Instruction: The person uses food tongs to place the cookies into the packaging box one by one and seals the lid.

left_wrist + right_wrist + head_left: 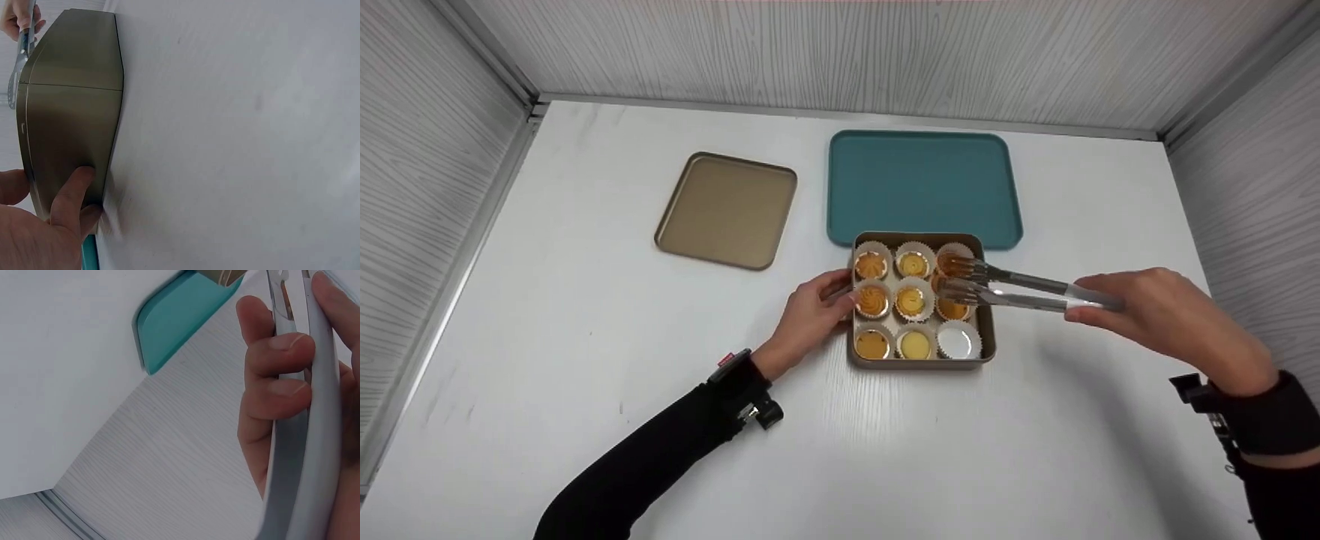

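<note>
A metal tin box (922,364) holds rows of cookies (910,301) in white paper cups. The cup (958,341) at its near right corner shows only its white inside. At the left wall, my left hand (810,311) pinches the tin, thumb at the rim and fingers against the outside (70,197). My right hand (1162,319) grips metal tongs (1035,282), fingers curled round both arms (323,410). The slotted tong heads are over the right column, apart, with orange cookie showing between them. Whether they clasp a cookie I cannot tell.
Behind the tin, a teal tray (922,184) lies flat, its near edge partly hidden by the box. A shallow gold-brown tray (727,210) lies to its left. Pale panels (840,52) wall in the white table (585,337) at the back and sides.
</note>
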The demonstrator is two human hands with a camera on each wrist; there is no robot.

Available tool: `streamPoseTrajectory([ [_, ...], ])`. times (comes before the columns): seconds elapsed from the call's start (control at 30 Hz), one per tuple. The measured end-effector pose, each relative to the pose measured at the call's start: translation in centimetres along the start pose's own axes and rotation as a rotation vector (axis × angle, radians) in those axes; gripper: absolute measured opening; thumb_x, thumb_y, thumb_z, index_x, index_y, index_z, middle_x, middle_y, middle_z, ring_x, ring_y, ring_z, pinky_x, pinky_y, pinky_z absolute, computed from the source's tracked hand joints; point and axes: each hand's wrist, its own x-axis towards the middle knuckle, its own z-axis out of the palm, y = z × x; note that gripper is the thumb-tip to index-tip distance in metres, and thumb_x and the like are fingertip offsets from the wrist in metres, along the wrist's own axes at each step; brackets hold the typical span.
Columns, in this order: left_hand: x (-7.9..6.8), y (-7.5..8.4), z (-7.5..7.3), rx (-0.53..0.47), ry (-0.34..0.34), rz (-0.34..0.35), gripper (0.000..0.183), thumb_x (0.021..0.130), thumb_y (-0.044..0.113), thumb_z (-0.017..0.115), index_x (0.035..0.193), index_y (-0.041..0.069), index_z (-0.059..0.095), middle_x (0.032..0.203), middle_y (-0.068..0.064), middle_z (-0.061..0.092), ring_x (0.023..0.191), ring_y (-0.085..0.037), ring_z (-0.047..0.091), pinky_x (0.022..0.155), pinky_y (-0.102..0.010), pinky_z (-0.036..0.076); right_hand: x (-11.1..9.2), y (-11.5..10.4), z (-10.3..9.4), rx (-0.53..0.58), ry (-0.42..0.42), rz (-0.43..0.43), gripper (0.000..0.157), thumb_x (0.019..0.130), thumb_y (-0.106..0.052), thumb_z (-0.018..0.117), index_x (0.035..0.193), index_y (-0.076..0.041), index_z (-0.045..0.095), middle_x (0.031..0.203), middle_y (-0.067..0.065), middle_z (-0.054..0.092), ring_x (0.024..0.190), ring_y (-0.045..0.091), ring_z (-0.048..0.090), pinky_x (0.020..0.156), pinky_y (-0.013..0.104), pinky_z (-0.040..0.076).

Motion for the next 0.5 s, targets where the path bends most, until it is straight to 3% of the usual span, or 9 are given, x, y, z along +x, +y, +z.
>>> streamPoseTrajectory([
  [0.27, 0.0, 0.0, 0.1, -0.010, 0.000, -0.023, 0.052, 0.103, 0.013, 0.064, 0.151, -0.002, 0.049, 0.147, -0.018, 0.057, 0.130, -0.028, 0.061, 0.088, -0.036, 0.060, -1.3, -1.0, -0.8, -0.062, 0.003, -0.037, 0.020, 0.086, -0.030, 0.086, 0.098, -0.017, 0.077, 0.075, -0.018, 0.065, 0.064, 0.001, 0.053, 0.055, 0.027, 0.047],
  [0.5, 0.0, 0.0, 0.2, -0.022, 0.004, -0.012, 0.051, 0.103, 0.010, 0.063, 0.150, -0.003, 0.049, 0.147, -0.021, 0.056, 0.129, -0.031, 0.061, 0.090, -0.037, 0.060, -1.8, -2.3, -1.6, -0.133, -0.041, -0.032, 0.021, 0.084, -0.035, 0.086, 0.092, -0.021, 0.074, 0.068, -0.021, 0.059, 0.059, -0.002, 0.048, 0.048, 0.023, 0.040],
])
